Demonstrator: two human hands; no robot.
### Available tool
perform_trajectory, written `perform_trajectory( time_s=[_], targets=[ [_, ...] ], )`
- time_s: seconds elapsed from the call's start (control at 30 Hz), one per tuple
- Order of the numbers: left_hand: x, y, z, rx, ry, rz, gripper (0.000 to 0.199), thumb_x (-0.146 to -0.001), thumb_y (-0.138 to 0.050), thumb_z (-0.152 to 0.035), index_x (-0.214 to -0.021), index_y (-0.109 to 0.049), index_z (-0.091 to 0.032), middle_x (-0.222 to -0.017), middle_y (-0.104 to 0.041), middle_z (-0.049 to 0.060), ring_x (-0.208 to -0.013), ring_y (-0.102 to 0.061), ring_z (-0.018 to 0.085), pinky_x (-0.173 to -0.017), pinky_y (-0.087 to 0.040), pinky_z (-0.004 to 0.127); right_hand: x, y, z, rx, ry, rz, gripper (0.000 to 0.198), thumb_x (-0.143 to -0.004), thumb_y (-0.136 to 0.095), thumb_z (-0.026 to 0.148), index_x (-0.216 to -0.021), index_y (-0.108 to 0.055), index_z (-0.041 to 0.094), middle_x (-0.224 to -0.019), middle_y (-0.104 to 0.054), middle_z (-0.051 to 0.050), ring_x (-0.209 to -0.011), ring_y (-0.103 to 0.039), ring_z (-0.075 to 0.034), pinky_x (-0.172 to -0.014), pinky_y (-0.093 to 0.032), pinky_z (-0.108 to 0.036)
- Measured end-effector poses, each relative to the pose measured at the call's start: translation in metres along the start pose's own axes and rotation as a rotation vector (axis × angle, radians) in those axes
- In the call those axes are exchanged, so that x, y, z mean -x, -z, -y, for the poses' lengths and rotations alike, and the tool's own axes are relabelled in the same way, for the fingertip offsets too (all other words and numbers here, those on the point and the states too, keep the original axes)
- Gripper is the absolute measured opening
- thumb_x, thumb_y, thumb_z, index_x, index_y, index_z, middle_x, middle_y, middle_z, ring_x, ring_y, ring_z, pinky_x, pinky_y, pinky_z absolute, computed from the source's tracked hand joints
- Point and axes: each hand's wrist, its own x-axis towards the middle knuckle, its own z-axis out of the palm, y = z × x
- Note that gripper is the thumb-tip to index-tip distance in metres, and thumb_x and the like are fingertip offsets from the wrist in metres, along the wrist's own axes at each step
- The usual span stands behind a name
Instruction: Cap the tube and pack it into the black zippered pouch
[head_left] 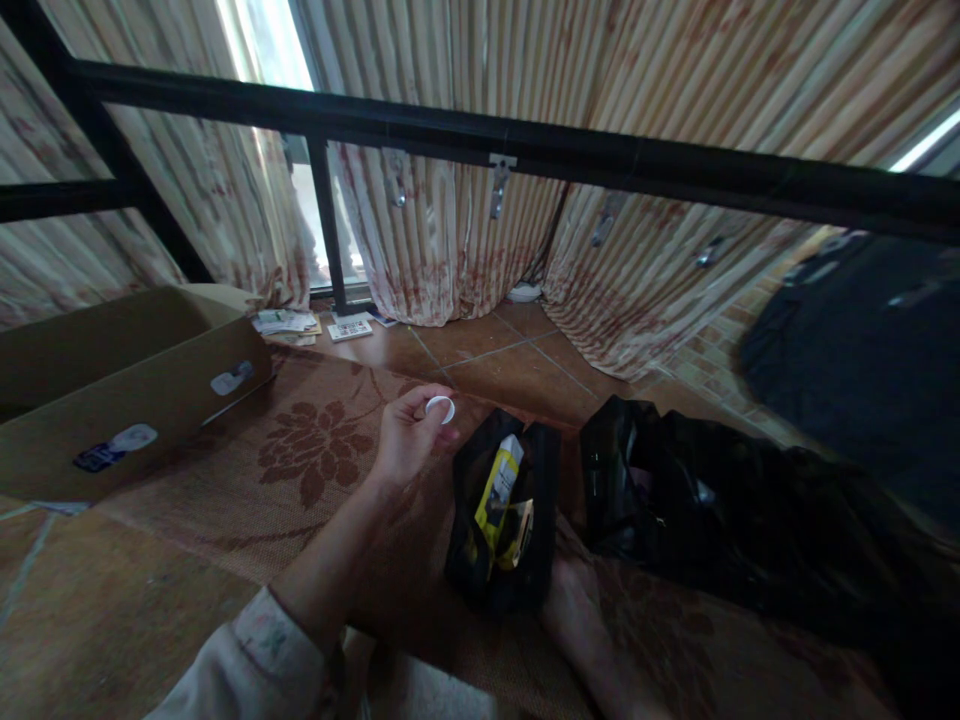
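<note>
1. Pinching a small white ring (440,408) between thumb and fingertips, the left hand (409,437) is raised above the patterned mat (315,450), with the ring at about 1 o'clock from the palm.
2. The right hand (574,610) lies low behind a small black bag (501,520), at roughly 5 o'clock from the ring. It seems to steady the bag's lower edge, but the bag hides the fingers, so I cannot tell whether they are closed or spread.
3. The bag stands open, and a yellow-and-white packet (501,485) pokes out of its mouth.
4. At 3 o'clock from the bag lies a larger black bag (675,480), crumpled on the mat. At 9 o'clock from the left hand sits a cardboard box (127,390) with stickers on its side.
5. Risk, as I judge it: the ring is held by the fingertips alone, so a small slip could drop it onto the busy floral mat or the tiled floor (517,365), where it could roll towards the curtains (450,250) at 12 o'clock.
6. The light is dim, so a thing that small would be hard to find again.
7. The small bag looks soft and only loosely propped. If the right hand lets go, it may sag and spill the packet.
</note>
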Motion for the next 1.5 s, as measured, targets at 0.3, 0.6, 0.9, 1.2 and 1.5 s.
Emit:
perform_trajectory(
  time_s=[0.3, 0.6, 0.9, 1.2, 1.5],
  targets=[
    [-0.0004, 0.0004, 0.0001, -0.025, -0.032, -0.027, 0.023, -0.07, -0.068, -0.032, -0.087, -0.067, -0.016, -0.09, -0.068, 0.002, -0.047, -0.063, 0.01, -0.038, -0.049, 0.019, 0.0019, -0.0002, 0.0001, 0.003, -0.026, 0.016, 0.045, -0.08, -0.048, 0.01, -0.123, -0.061, 0.016, -0.117, -0.067, -0.012, -0.108, -0.062, -0.025, -0.094, -0.051, -0.037],
    [0.0007, -0.0008, -0.001, -0.012, -0.056, -0.032, 0.022, -0.068, -0.07, -0.031, -0.083, -0.068, -0.015, -0.103, -0.067, 0.004, -0.049, -0.063, 0.008, -0.039, -0.05, 0.018, 0.0027, -0.0021, -0.0002, 0.006, -0.055, 0.018, 0.046, -0.079, -0.047, 0.011, -0.123, -0.061, 0.014, -0.119, -0.067, -0.012, -0.107, -0.063, -0.024, -0.09, -0.053, -0.035],
    [0.0007, -0.0008, -0.0011, -0.015, -0.061, -0.049, 0.022, -0.067, -0.07, -0.03, -0.084, -0.068, -0.016, -0.097, -0.069, 0.003, -0.048, -0.062, 0.008, -0.041, -0.051, 0.018, 0.0013, 0.0001, 0.0005, 0.026, -0.046, 0.036, 0.047, -0.078, -0.048, 0.01, -0.123, -0.061, 0.015, -0.117, -0.067, -0.012, -0.107, -0.062, -0.026, -0.093, -0.052, -0.04],
    [0.0014, -0.002, -0.0016, -0.031, -0.042, -0.059, 0.023, -0.069, -0.069, -0.03, -0.087, -0.068, -0.016, -0.094, -0.069, 0.003, -0.048, -0.062, 0.008, -0.038, -0.049, 0.017, 0.0027, -0.0033, -0.0012, 0.02, -0.021, 0.004, 0.046, -0.08, -0.048, 0.01, -0.124, -0.06, 0.016, -0.117, -0.067, -0.01, -0.107, -0.061, -0.024, -0.099, -0.047, -0.04],
    [0.0015, -0.0019, -0.0019, -0.036, -0.036, -0.067, 0.022, -0.069, -0.068, -0.031, -0.085, -0.067, -0.016, -0.094, -0.069, 0.003, -0.048, -0.063, 0.009, -0.038, -0.048, 0.017, 0.0005, 0.0009, 0.0012, 0.031, -0.028, 0.009, 0.042, -0.08, -0.049, 0.012, -0.12, -0.063, 0.017, -0.115, -0.068, -0.01, -0.101, -0.064, -0.024, -0.095, -0.05, -0.038]
  ],
)
